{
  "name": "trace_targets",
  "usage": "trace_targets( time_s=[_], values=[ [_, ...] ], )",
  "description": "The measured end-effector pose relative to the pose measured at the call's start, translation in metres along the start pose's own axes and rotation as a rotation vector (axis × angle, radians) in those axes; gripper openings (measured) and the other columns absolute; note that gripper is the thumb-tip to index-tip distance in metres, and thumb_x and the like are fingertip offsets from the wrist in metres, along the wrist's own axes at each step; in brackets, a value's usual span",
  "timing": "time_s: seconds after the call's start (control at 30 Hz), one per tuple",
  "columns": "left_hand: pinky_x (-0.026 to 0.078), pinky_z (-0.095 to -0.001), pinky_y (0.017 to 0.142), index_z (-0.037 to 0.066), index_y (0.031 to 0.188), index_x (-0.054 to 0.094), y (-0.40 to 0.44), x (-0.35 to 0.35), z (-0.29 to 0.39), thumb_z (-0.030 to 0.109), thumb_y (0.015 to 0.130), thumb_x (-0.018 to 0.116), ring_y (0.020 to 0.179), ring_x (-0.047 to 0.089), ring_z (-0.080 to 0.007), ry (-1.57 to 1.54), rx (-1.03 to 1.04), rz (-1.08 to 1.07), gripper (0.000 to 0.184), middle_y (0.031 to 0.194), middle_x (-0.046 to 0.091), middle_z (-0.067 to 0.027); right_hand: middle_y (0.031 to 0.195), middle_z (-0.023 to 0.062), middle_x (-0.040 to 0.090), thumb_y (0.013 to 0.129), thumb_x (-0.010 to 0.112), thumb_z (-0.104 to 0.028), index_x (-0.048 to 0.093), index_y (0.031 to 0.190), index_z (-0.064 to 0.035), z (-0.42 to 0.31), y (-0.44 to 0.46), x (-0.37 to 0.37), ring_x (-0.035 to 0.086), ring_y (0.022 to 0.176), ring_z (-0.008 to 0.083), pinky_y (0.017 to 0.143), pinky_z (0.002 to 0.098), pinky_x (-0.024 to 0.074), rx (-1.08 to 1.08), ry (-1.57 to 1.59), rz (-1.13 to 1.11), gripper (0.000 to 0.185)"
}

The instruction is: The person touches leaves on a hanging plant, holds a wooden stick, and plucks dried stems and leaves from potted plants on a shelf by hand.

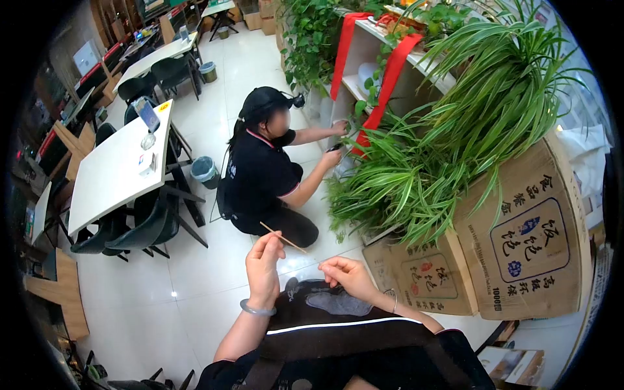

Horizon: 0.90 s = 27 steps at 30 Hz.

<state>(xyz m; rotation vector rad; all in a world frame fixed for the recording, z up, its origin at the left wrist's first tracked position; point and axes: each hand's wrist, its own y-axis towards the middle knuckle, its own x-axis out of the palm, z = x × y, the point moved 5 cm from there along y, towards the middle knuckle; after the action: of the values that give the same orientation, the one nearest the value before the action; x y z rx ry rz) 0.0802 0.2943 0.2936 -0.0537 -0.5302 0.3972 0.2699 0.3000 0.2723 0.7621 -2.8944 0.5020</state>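
A thin, straight, light-brown stick [290,242], apparently wooden, is pinched between the thumb and fingers of the left hand [262,263]. It is held in the air at a slant, its upper end pointing left, its lower end sloping down to the right, near the right hand [351,277] but apart from it.

Tan stick [292,244], red ribbon [392,70], green-and-white striped leaves [497,81]

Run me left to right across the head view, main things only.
White table with a yellow tag, the bin beside it, left hand holding a thin stick, right hand, large cardboard box.
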Motion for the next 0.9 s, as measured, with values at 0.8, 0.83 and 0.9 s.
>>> trace_targets(
  time_s=[0.8, 0.83, 0.9],
  values=[
    [0.038, -0.0197, 0.063, 0.001, 0.088, 0.060, -0.002, -0.024, -0.001, 0.011, 0.087, 0.059, 0.065, 0.047, -0.0068, 0.030, 0.033, 0.064, 0.011, 0.073, 0.054, -0.0004, 0.080, 0.0036, 0.061, 0.090, 0.054, -0.012, 0.061, 0.100, 0.0010, 0.008, 0.003, -0.002, 0.053, 0.064, 0.0066, 0.059, 0.0191, 0.0450, -0.055, 0.071, 0.146, 0.017],
    [0.038, -0.0197, 0.063, 0.001, 0.087, 0.060, -0.003, -0.025, -0.002, 0.012, 0.087, 0.059, 0.065, 0.047, -0.0068, 0.034, 0.022, 0.065, 0.011, 0.073, 0.054, -0.0005, 0.081, 0.0043, 0.062, 0.090, 0.055, -0.011, 0.060, 0.100, 0.0013, 0.007, 0.003, -0.002, 0.053, 0.065, 0.0070, 0.060, 0.0196, 0.0454, -0.068, 0.113, 0.166, 0.017],
    [0.038, -0.0196, 0.063, 0.001, 0.087, 0.059, -0.006, -0.026, -0.004, 0.012, 0.087, 0.059, 0.065, 0.047, -0.0069, 0.046, 0.004, 0.063, 0.011, 0.073, 0.054, -0.0005, 0.084, 0.0055, 0.062, 0.090, 0.055, -0.010, 0.059, 0.101, 0.0019, 0.003, 0.002, -0.003, 0.054, 0.067, 0.0075, 0.062, 0.0207, 0.0461, -0.125, 0.124, 0.199, 0.017]
  ],
)
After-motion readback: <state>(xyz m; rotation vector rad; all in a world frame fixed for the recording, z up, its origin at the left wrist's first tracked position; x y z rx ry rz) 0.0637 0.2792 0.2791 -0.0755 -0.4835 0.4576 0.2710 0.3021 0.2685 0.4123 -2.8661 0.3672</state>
